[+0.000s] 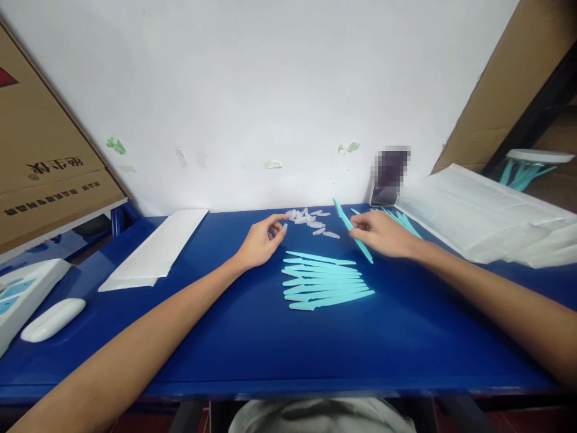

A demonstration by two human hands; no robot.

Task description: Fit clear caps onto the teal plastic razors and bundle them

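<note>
My right hand (376, 233) grips a long teal plastic stick (352, 230) that slants across the blue table (252, 343). My left hand (264, 240) is curled, pinching a small clear cap (285, 227) between thumb and fingers. Just beyond both hands lies a scatter of several clear caps (311, 220). In front of the hands, several teal sticks (322, 279) lie side by side in a neat row. More loose teal sticks (401, 221) lie behind my right hand.
A flat white bag (155, 249) lies at the left, with a white oval object (53, 319) and a white box (20, 294) at the far left. A cardboard box (40, 156) leans at the left. White plastic bags (487, 213) are stacked at the right beside a phone (385, 193).
</note>
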